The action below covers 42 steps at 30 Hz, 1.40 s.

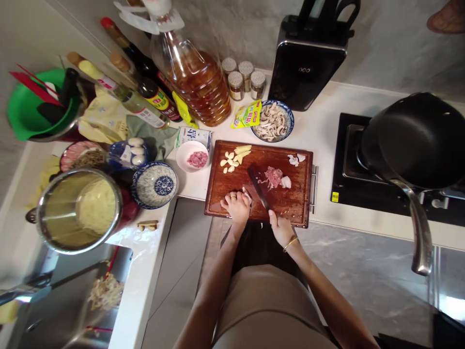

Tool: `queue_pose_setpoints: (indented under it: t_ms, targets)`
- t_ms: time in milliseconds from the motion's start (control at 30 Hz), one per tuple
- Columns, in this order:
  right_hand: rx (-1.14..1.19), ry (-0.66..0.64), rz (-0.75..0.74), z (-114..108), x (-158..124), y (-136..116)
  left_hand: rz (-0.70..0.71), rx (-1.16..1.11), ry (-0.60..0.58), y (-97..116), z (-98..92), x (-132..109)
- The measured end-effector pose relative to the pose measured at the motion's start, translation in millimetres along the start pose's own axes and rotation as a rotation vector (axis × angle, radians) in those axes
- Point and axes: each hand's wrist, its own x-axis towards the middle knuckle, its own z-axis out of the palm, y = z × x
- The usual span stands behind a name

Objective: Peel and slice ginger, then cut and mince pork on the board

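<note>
A wooden cutting board [227,186] lies on the counter before me. My right hand [282,230] is wrapped round the handle of a kitchen knife [258,188], whose dark blade slants up and left over the board. With curled fingers, my left hand [237,207] presses a small piece of meat [247,195] near the front left, just left of the blade. Right of the knife is a heap of chopped pink meat [273,176] with a pale piece of fat [286,182] beside it. White scraps [296,159] sit at the back right. Garlic cloves [229,161] and ginger slices [242,152] are at the back left.
Behind the board stand a bowl of sliced mushrooms [271,121], a seasoning packet [245,115], a large oil bottle [203,82] and a knife block [307,68]. Left are a small meat bowl [181,157], a patterned bowl [155,185] and a metal pot [47,208]. A wok [414,140] occupies the stove, right.
</note>
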Motion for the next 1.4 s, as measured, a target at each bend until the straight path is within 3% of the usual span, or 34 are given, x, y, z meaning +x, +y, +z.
queue_pose_setpoints:
  t_ms: [133, 300, 600, 733, 933, 1200, 1300, 1400]
  targets:
    - [-0.060, -0.001, -0.072, 11.5, -14.6, -8.5, -0.020, 0.005, -0.005, 1.1, -1.1, 0.7]
    - [-0.078, -0.043, -0.041, 17.6, -22.9, -6.2, -0.030, 0.000, -0.012, 0.7, 1.1, 1.9]
    - [-0.037, -0.061, -0.046, 15.5, -12.4, -20.6, 0.005, 0.021, -0.033, -1.8, 2.5, 3.5]
    - [-0.071, -0.102, 0.020, 16.7, -16.9, -20.8, -0.008, 0.013, -0.045, -0.1, 2.2, 3.6]
    - [-0.137, -0.108, -0.001, 21.8, -0.1, -29.5, -0.007, -0.003, -0.075, 0.1, 0.1, 2.5]
    - [-0.187, -0.062, -0.005, 27.1, -1.0, -14.6, 0.020, -0.054, -0.037, -0.3, -1.8, 3.3]
    - [-0.087, -0.043, -0.051, 17.9, 14.0, -5.1, 0.038, -0.078, -0.001, -0.6, -4.6, 2.5]
    - [0.088, -0.059, 0.017, 0.3, 25.8, 11.9, 0.050, -0.099, 0.040, -1.7, -7.0, 3.1]
